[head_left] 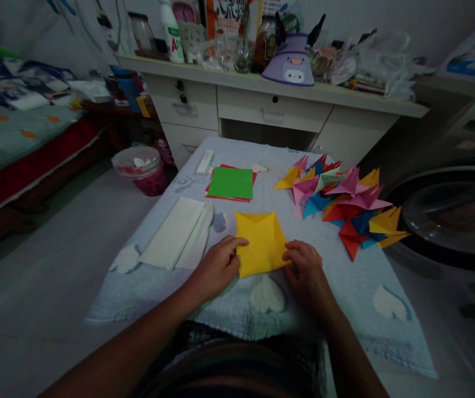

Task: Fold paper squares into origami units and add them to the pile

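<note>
A yellow sheet of origami paper (pixel 261 246) is between my two hands near the front of the cloth-covered table. Creases run across it, and its upper edge is partly lifted. My left hand (pixel 223 260) pinches the paper's left edge between thumb and fingers. At the right edge, my right hand (pixel 304 264) grips the paper near its lower corner. Beyond it lies a stack of square paper (pixel 231 183), green on top with red edges showing below. To the right is a pile of folded paper cranes (pixel 347 190) in pink, yellow, red, blue and pale green.
Folded white paper (pixel 175 232) lies left of my hands, and a small white box (pixel 205 161) near the far left corner. A pink bin (pixel 142 171) stands on the floor at left. A cluttered white cabinet (pixel 254 102) is behind; a washing machine (pixel 461 215) stands right.
</note>
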`<state>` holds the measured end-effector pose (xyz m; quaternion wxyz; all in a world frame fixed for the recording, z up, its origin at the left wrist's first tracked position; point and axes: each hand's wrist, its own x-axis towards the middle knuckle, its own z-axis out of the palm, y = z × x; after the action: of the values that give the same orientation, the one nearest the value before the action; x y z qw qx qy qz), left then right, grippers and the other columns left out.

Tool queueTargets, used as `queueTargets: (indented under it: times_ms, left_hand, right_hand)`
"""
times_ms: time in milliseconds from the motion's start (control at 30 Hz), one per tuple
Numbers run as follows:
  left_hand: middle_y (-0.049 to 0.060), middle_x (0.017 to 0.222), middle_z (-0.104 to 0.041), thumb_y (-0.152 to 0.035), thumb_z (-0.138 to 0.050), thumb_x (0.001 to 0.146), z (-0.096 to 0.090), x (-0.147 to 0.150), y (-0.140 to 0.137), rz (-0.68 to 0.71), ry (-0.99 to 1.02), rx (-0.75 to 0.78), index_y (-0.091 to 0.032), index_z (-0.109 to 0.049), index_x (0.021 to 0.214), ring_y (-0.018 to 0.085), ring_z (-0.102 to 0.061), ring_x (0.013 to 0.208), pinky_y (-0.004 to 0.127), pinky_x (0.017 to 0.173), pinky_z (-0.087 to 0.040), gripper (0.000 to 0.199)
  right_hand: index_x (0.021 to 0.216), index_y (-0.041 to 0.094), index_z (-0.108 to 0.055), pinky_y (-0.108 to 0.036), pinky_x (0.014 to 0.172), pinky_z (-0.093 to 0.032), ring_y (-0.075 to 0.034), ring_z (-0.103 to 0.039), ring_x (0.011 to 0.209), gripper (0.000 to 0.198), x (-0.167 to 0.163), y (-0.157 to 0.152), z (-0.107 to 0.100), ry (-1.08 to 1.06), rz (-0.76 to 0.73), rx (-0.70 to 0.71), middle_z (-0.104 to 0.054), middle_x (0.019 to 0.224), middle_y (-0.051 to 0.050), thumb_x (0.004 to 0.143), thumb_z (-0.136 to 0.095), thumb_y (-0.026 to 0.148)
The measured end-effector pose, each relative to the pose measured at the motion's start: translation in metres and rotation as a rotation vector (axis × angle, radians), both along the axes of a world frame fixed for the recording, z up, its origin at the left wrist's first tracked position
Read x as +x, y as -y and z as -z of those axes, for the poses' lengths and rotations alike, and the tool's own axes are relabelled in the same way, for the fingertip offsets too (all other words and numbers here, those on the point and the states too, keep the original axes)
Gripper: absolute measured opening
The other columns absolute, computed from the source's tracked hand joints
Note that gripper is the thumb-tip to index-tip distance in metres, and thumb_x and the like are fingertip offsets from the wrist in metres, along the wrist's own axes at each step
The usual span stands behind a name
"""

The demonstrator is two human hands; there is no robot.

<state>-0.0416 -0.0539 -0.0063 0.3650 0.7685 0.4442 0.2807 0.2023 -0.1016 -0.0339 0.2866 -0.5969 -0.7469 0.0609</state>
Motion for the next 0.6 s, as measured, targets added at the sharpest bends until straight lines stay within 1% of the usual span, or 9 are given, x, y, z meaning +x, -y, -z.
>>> queueTargets:
  times_ms: [67, 133, 200, 267, 333, 400, 500, 567, 600]
  left_hand:
    - [0.004, 0.098, -0.060, -0.005, -0.042, 0.077, 0.002, -0.001, 0.002, 0.031, 0.029, -0.043, -0.017, -0.058, 0.122, 0.013, -0.060, 0.076, 0.028, 0.072, -0.051, 0.049]
    - [0.005, 0.100, -0.060, -0.002, -0.041, 0.075, 0.003, -0.001, 0.003, 0.064, 0.057, -0.074, -0.018, -0.056, 0.125, 0.012, -0.060, 0.077, 0.027, 0.072, -0.051, 0.054]
    - [0.004, 0.100, -0.059, -0.001, -0.041, 0.074, 0.004, -0.003, 0.005, 0.084, 0.053, -0.071, -0.018, -0.055, 0.126, 0.012, -0.061, 0.078, 0.026, 0.072, -0.052, 0.057]
    - [0.004, 0.100, -0.058, -0.001, -0.044, 0.075, 0.004, -0.005, 0.007, 0.096, -0.009, -0.024, -0.019, -0.055, 0.125, 0.012, -0.061, 0.080, 0.026, 0.074, -0.052, 0.054]
    - [0.005, 0.100, -0.057, -0.005, -0.049, 0.079, 0.004, -0.006, 0.008, 0.088, -0.113, 0.085, -0.019, -0.057, 0.123, 0.015, -0.060, 0.087, 0.030, 0.079, -0.053, 0.046]
    - [0.007, 0.103, -0.056, -0.010, -0.055, 0.081, 0.004, -0.005, 0.010, 0.041, -0.243, 0.246, -0.020, -0.061, 0.116, 0.020, -0.057, 0.095, 0.036, 0.084, -0.052, 0.037]
    - [0.012, 0.119, -0.054, -0.014, -0.062, 0.080, 0.004, -0.002, 0.011, -0.071, -0.422, 0.516, -0.024, -0.067, 0.107, 0.030, -0.049, 0.110, 0.050, 0.091, -0.046, 0.029]
    - [0.012, 0.131, -0.051, -0.014, -0.064, 0.081, 0.003, 0.000, 0.011, -0.077, -0.475, 0.660, -0.027, -0.068, 0.106, 0.034, -0.042, 0.120, 0.056, 0.097, -0.040, 0.029]
    - [0.010, 0.134, -0.051, -0.014, -0.063, 0.082, 0.003, 0.001, 0.010, -0.047, -0.482, 0.709, -0.027, -0.068, 0.106, 0.034, -0.040, 0.123, 0.056, 0.099, -0.037, 0.028]
  right_hand:
    - [0.096, 0.023, -0.064, -0.050, 0.093, -0.041, -0.028, -0.052, 0.113, 0.024, 0.000, 0.002, -0.001, 0.033, -0.016, -0.007, -0.062, 0.113, -0.010, 0.079, -0.054, 0.011]
    - [0.095, 0.023, -0.067, -0.047, 0.091, -0.042, -0.027, -0.052, 0.110, 0.020, -0.002, 0.003, -0.003, 0.062, -0.007, -0.008, -0.063, 0.112, -0.009, 0.082, -0.056, 0.013]
    - [0.090, 0.023, -0.068, -0.044, 0.088, -0.043, -0.026, -0.053, 0.104, 0.015, -0.004, 0.005, -0.006, 0.075, 0.028, -0.014, -0.064, 0.108, -0.008, 0.084, -0.056, 0.015]
    - [0.086, 0.023, -0.068, -0.043, 0.085, -0.044, -0.025, -0.053, 0.098, 0.014, -0.005, 0.006, -0.008, 0.067, 0.045, -0.031, -0.065, 0.103, -0.008, 0.086, -0.056, 0.017]
    - [0.086, 0.023, -0.068, -0.042, 0.084, -0.044, -0.025, -0.053, 0.095, 0.014, -0.005, 0.006, -0.009, 0.042, 0.038, -0.045, -0.066, 0.101, -0.007, 0.086, -0.056, 0.017]
    - [0.086, 0.024, -0.068, -0.044, 0.085, -0.043, -0.025, -0.053, 0.096, 0.014, -0.004, 0.005, -0.008, 0.014, 0.033, -0.043, -0.067, 0.101, -0.007, 0.086, -0.055, 0.017]
    - [0.085, 0.024, -0.067, -0.046, 0.086, -0.041, -0.026, -0.053, 0.098, 0.015, -0.002, 0.005, -0.006, -0.005, 0.038, -0.047, -0.067, 0.101, -0.007, 0.086, -0.053, 0.017]
    - [0.085, 0.024, -0.065, -0.047, 0.087, -0.041, -0.026, -0.053, 0.098, 0.015, -0.002, 0.005, -0.006, -0.013, 0.038, -0.064, -0.067, 0.101, -0.007, 0.085, -0.052, 0.017]
    - [0.085, 0.024, -0.065, -0.048, 0.087, -0.040, -0.027, -0.053, 0.098, 0.014, -0.002, 0.005, -0.005, -0.021, 0.036, -0.071, -0.067, 0.100, -0.007, 0.085, -0.052, 0.017]
